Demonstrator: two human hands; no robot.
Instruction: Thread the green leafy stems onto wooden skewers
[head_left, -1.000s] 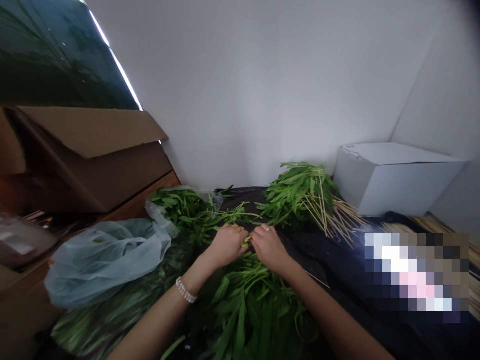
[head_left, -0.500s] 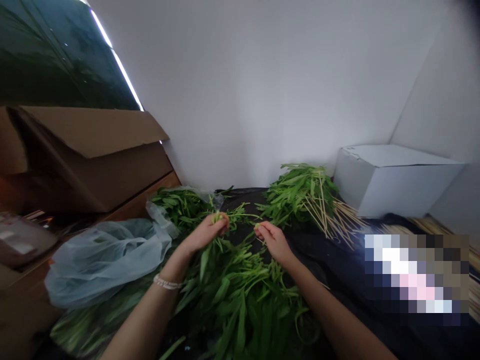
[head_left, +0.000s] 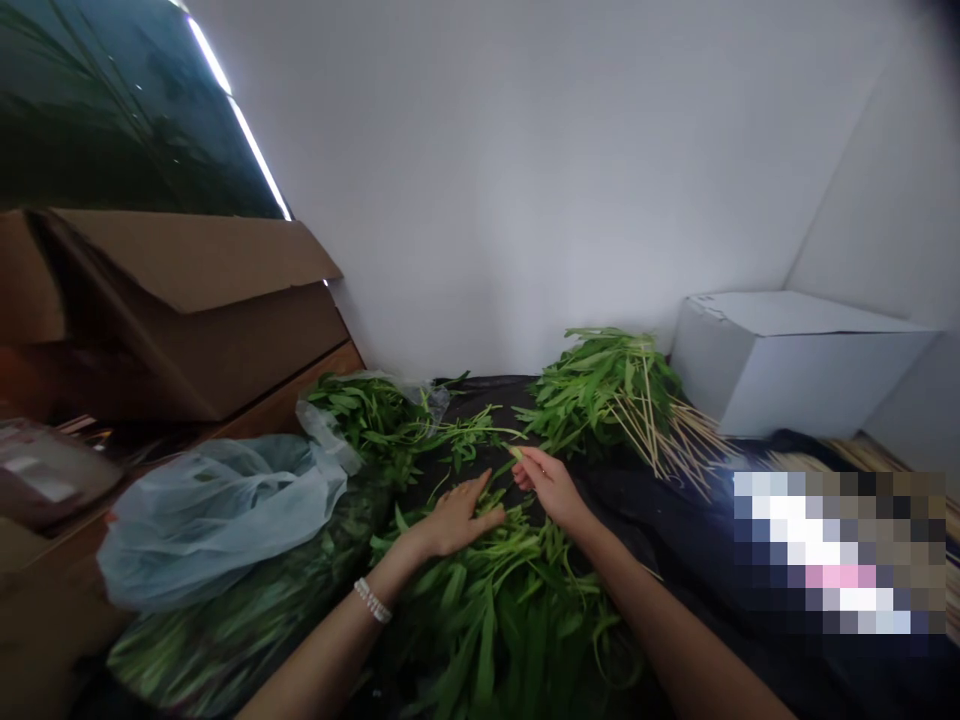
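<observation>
My left hand (head_left: 459, 516), wearing a white bead bracelet (head_left: 373, 600), rests with fingers spread on the near pile of long-leaved greens (head_left: 487, 610). Just right of it, my right hand (head_left: 551, 487) is closed in a pinch. A small pale yellow-green stem piece (head_left: 515, 453) shows at its thumb and fingertip. Beyond the hands, a few loose sprigs (head_left: 474, 432) lie on the black sheet (head_left: 487, 393). The stem ends of the near pile point towards my hands, and its leaves spread towards me.
At the back right, bunched greens (head_left: 592, 385) lie with several thin sticks (head_left: 675, 440) beside a white box (head_left: 795, 370). On the left are more greens (head_left: 375, 415), a translucent plastic bag (head_left: 225, 520), bagged greens (head_left: 225, 640) and an open cardboard box (head_left: 202, 340). A white wall (head_left: 510, 200) stands behind.
My left hand has come down and towards me from above the sheet, let go of the green stems it gripped, and spread on the near pile. My right hand stays almost in place, still pinching.
</observation>
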